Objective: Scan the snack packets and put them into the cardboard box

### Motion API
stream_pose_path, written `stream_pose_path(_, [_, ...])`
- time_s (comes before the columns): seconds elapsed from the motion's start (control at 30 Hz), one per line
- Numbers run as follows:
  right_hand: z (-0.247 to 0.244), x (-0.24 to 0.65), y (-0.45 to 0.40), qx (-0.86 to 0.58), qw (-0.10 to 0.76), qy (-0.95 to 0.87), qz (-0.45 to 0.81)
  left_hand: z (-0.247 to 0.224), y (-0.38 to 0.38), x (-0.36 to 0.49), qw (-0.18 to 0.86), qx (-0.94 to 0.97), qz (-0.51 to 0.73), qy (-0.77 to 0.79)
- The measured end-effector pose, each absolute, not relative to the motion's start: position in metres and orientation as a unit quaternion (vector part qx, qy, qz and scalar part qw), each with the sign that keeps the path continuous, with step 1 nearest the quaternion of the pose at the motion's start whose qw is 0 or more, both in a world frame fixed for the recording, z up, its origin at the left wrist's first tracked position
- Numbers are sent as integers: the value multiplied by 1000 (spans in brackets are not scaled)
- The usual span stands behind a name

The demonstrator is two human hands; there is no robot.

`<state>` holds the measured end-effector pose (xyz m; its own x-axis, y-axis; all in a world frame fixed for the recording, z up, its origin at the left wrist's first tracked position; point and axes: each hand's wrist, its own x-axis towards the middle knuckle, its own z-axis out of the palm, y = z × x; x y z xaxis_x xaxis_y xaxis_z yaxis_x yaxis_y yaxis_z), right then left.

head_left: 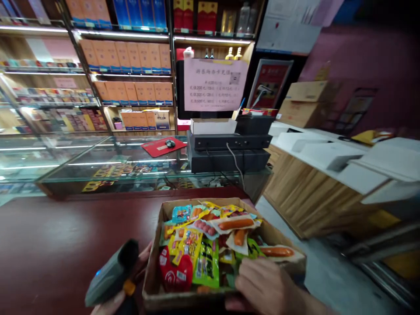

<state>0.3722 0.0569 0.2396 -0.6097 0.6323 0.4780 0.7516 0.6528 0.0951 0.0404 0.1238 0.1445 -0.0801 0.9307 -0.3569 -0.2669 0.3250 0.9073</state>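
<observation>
Brown cardboard, slightly battered, is what we've got in front of us: an open box [183,302] on the near side of a dark red table [65,245], stuffed with packaged snacks. Our left hand [141,261] is just left of the box, wrapped around a barcode scanner [106,280] with an orange trigger [129,287]. So yeah, that grip is closed on the scanner, thumb on the near side, other fingers showing on the right by the box wall. The scanner tilts, its dark front end pointing up and to the far right, with a small blue light glowing on its left side.

Our right hand [267,282] comes in from the near right, forearm slanting left, knuckles up and fingers curled down over the box's near right part. Fingertips are hidden, so we can't tell if they're pinching anything.

Inside the box, a red packet [175,270] sits near left, a green packet [206,262] is right beside it, and a sausage pack [277,251] lies along the right side. Farther off we see a glass counter [108,164] with a red mouse pad [159,148] on top.
</observation>
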Motion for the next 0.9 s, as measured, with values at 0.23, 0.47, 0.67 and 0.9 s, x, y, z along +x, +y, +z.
stream_pose_path(0.23, [328, 401, 190, -533, 178, -827, -12, 192, 222, 84, 670, 250, 523, 464])
stream_pose_path(0.47, [349, 431, 278, -605, 216, -758, -114, 166, 256, 147, 738, 143, 526, 398])
stream_pose_path(0.67, [274, 502, 186, -519, 601, -602, -85, 133, 272, 144, 739, 145, 503, 425])
stream_pose_path(0.9, [164, 501, 208, -629, 574, -461, 247, 132, 291, 141, 754, 193, 481, 404])
